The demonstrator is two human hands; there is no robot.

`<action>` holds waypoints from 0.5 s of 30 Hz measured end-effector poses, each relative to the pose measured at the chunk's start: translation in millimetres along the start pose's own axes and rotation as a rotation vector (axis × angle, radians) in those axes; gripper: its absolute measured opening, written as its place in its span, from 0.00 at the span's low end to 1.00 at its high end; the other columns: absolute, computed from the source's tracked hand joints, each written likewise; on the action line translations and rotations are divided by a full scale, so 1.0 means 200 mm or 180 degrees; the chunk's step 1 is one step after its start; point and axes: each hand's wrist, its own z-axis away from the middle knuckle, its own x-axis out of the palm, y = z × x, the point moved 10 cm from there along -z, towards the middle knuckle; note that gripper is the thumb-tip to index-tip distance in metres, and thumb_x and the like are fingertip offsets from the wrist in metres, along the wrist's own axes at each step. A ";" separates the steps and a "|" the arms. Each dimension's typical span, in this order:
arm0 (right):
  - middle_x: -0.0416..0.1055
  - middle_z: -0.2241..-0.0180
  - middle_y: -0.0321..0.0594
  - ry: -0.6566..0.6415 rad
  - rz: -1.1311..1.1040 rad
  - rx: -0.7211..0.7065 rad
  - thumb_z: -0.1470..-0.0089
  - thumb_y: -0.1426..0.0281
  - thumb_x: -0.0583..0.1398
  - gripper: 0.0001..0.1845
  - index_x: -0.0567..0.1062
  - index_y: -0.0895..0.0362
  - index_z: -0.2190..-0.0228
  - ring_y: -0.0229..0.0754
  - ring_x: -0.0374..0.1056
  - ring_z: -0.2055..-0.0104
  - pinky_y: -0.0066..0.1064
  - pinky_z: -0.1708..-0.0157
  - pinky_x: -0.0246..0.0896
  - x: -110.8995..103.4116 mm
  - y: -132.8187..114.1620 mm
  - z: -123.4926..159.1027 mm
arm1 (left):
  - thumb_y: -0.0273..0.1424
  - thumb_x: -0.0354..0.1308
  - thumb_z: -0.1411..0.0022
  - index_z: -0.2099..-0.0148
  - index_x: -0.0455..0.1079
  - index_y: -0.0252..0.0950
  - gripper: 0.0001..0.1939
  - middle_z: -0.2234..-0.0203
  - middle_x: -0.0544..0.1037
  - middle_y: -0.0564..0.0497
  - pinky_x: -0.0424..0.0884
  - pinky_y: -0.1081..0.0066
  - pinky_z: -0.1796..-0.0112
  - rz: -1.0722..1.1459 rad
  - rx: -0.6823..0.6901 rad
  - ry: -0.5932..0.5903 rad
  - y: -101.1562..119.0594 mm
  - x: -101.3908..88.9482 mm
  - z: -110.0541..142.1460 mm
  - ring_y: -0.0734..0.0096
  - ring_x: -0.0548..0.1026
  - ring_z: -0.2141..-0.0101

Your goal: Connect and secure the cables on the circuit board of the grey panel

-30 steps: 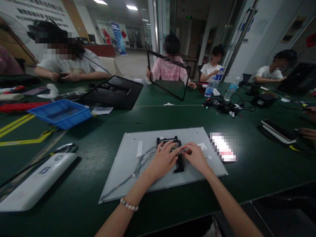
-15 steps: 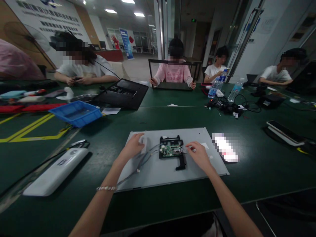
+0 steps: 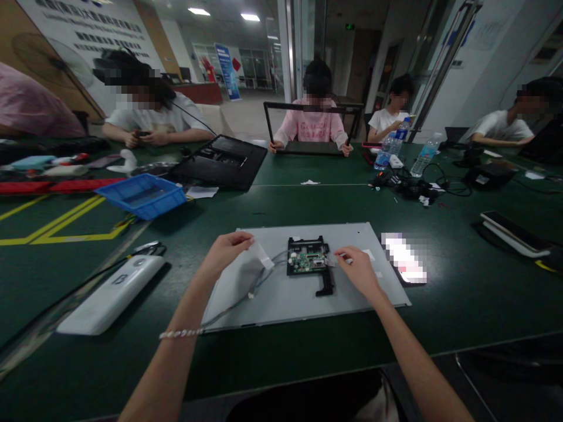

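The left hand (image 3: pixel 233 246) pinches the top end of a white strip (image 3: pixel 264 258), left of the middle of the frame. Its low end is by the gray wires (image 3: pixel 233 306); I can't tell if it is stuck. The right hand (image 3: pixel 358 272) has its fingertips close together, just beside the green board (image 3: pixel 303 262) on the flat panel (image 3: pixel 294 305). I can't tell if they hold anything. The step looks like moving the strip. Next seems to call for a soft grip, clear of the wires.
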 end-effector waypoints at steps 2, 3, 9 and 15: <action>0.73 0.64 0.40 0.0074 -0.0034 -0.0023 0.47 0.74 0.54 0.10 0.75 0.57 0.65 0.39 0.68 0.65 0.30 0.65 0.63 -0.02 -0.03 -0.01 | 0.42 0.57 0.49 0.64 0.74 0.35 0.16 0.70 0.78 0.50 0.68 0.69 0.66 0.0229 -0.0053 -0.0083 0.03 0.01 0.05 0.67 0.74 0.69; 0.73 0.64 0.40 0.0086 -0.0039 -0.0048 0.47 0.74 0.54 0.11 0.75 0.56 0.65 0.39 0.68 0.65 0.30 0.66 0.63 -0.02 -0.05 -0.01 | 0.41 0.57 0.49 0.64 0.73 0.35 0.16 0.70 0.78 0.50 0.68 0.69 0.66 0.0221 -0.0054 -0.0129 0.05 0.02 0.07 0.67 0.74 0.69; 0.70 0.56 0.41 -0.0110 0.0038 -0.0475 0.44 0.74 0.52 0.16 0.72 0.53 0.55 0.41 0.67 0.56 0.33 0.58 0.64 0.07 -0.30 0.00 | 0.38 0.54 0.48 0.65 0.73 0.35 0.14 0.73 0.77 0.50 0.67 0.68 0.67 -0.0554 -0.0049 -0.0212 0.00 0.16 0.12 0.65 0.74 0.70; 0.63 0.47 0.44 -0.0646 0.0610 -0.1199 0.44 0.76 0.52 0.23 0.65 0.57 0.47 0.42 0.57 0.45 0.37 0.44 0.54 0.30 -0.62 0.06 | 0.36 0.53 0.45 0.53 0.68 0.34 0.18 0.59 0.74 0.45 0.69 0.68 0.65 -0.1014 0.0216 0.0256 0.04 0.13 0.18 0.65 0.74 0.65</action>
